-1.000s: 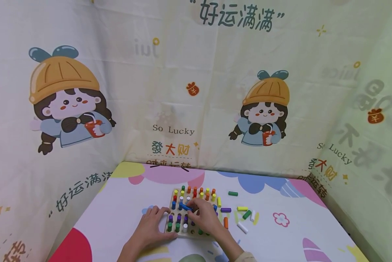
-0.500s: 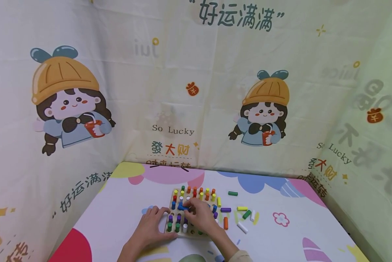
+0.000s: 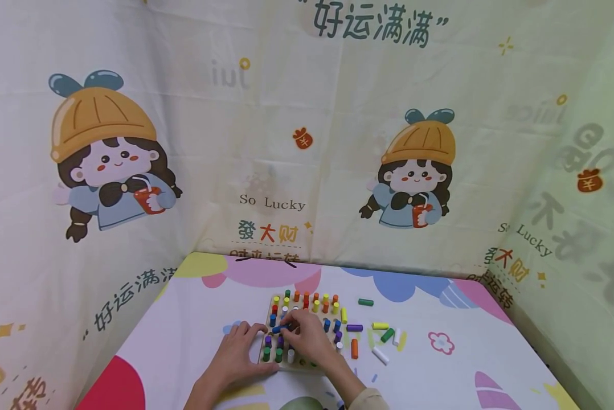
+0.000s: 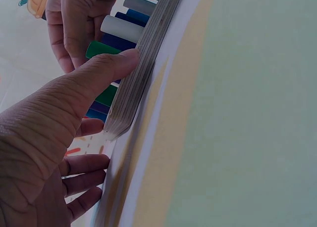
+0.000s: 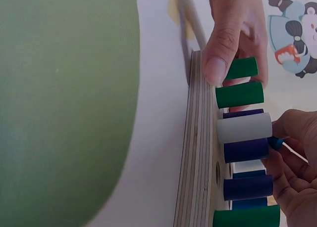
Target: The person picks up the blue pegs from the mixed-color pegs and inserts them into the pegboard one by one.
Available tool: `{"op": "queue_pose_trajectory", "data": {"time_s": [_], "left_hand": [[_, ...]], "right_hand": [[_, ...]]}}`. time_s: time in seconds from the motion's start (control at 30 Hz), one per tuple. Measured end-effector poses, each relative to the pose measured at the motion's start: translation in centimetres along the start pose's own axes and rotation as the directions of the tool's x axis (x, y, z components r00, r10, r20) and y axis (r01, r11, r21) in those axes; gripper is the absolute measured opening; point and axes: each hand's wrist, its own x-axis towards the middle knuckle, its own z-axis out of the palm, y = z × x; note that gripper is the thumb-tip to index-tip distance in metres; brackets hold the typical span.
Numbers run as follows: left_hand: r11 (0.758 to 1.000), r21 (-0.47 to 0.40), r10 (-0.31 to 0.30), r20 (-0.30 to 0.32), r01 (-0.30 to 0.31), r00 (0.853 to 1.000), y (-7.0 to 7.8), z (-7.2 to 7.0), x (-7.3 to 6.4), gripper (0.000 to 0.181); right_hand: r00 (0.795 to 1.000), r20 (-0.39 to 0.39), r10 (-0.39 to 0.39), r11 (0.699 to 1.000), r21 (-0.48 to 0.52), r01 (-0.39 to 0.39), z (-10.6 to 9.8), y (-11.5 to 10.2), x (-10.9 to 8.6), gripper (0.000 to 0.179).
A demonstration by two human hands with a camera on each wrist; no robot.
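A square wooden pegboard (image 5: 193, 153) with rows of coloured pegs lies on the table in front of me. My left hand (image 3: 237, 350) grips its near left corner, thumb (image 4: 126, 63) on the front edge and index finger at the left side. Over the left part of the board, my right hand (image 3: 309, 337) pinches a blue peg (image 3: 279, 329) between thumb and fingertips. That peg is tilted nearly flat, its free end pointing left. Green pegs (image 5: 240, 94) and a white peg (image 5: 245, 128) stand in the nearest row. My right hand covers the board's middle.
Right of the board lie loose pegs: a purple one (image 3: 355, 328), an orange one (image 3: 355, 348), a yellow one (image 3: 380, 326), two green, two white. A yellow peg (image 3: 344, 315) rests by the board's right edge. Printed cloth walls (image 3: 266, 142) enclose the table.
My right hand has shifted slightly left with the blue peg, whose free end has swung down toward the near side. The left hand keeps its hold on the corner.
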Motion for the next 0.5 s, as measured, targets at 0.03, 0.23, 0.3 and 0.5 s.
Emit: {"op": "queue_pose_trajectory", "data": {"time_s": [0.03, 0.23, 0.3, 0.5], "left_hand": [[1.0, 0.0, 0.003, -0.001, -0.003, 1.0, 0.0, -0.03, -0.02, 0.081], [1.0, -0.003, -0.006, 0.005, 0.006, 1.0, 0.01, -0.14, -0.01, 0.082], [1.0, 0.002, -0.002, 0.003, 0.002, 1.0, 0.0, -0.12, 0.0, 0.082], [1.0, 0.015, 0.024, -0.015, -0.024, 1.0, -0.11, -0.01, -0.04, 0.083]], "right_hand": [[1.0, -0.001, 0.0, 1.0, -0.001, 0.0, 0.09, 0.01, 0.07, 0.008], [1.0, 0.01, 0.012, 1.0, -0.013, -0.011, 0.4, -0.27, 0.52, 0.01], [1.0, 0.015, 0.002, 1.0, -0.024, -0.002, 0.47, -0.28, 0.67, 0.01], [1.0, 0.014, 0.003, 0.999, -0.046, -0.002, 0.69, -0.25, 0.99, 0.01]]}}
